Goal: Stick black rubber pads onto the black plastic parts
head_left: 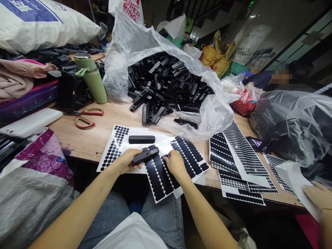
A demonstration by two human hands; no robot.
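My left hand is closed around one end of a black plastic part, a long ribbed piece with a small round mark on its face. Fingers bent together, my right hand pinches at a sheet of black stickers, perhaps on one sticker; what sits between the fingertips is too small to be sure of. This sheet overhangs the table's front edge. Behind my left hand, a second black part lies on a white sheet with round black dots.
A clear plastic bag heaped with black parts lies open behind the sheets. Red-handled scissors and a green flask stand left. More sticker sheets lie right, where another person's hand holds white paper.
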